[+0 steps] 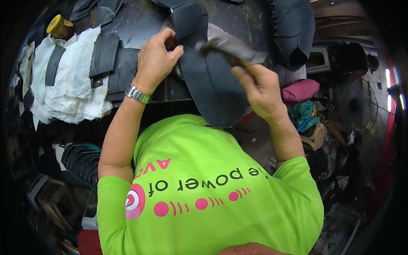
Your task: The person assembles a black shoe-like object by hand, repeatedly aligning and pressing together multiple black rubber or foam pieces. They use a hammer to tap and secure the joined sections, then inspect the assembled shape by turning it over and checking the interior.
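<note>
A black stitched leather piece (216, 87), which looks like a boot upper, hangs over the near edge of the dark worktable, with a seam down its middle. My left hand (155, 63), a metal watch on its wrist, is closed at the left edge of this leather, thumb and fingers pinched on it. In my right hand (261, 87) is a hammer (229, 49), its head smeared by motion above the leather. Another part of black leather (190, 23) rises just beyond my left fingertips.
White cloth (70, 93) with black strips (104, 55) covers the table's left side, near a yellow tub (60, 27). A finished-looking black upper (293, 32) lies at the right edge. Beyond are a pink pouch (301, 90), a plastic stool (314, 137) and a fan (357, 106).
</note>
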`<move>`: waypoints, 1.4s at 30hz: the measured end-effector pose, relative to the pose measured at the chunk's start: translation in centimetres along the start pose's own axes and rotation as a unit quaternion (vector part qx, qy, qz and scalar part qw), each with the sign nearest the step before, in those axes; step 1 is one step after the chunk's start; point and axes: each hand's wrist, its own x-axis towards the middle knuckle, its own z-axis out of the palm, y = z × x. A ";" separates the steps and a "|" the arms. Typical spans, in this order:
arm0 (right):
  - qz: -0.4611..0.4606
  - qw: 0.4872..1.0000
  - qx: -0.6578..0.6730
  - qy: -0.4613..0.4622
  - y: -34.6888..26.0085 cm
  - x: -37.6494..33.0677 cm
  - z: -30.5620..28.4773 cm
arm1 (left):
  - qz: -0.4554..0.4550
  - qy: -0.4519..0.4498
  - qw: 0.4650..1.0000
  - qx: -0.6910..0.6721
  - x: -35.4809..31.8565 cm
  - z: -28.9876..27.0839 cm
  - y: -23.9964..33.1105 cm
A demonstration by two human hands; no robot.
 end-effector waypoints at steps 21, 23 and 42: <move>0.011 0.976 -0.182 -0.119 -1.4 6.8 4.2 | -0.019 -0.083 0.992 -0.090 7.7 -0.6 -4.8; 0.004 0.976 -0.180 -0.119 -1.0 7.2 4.2 | -0.013 -0.095 0.990 -0.103 8.0 -0.5 -5.3; 0.090 0.980 -0.160 -0.071 -1.9 0.3 0.7 | 0.046 -0.062 0.997 -0.019 7.1 -0.1 -4.8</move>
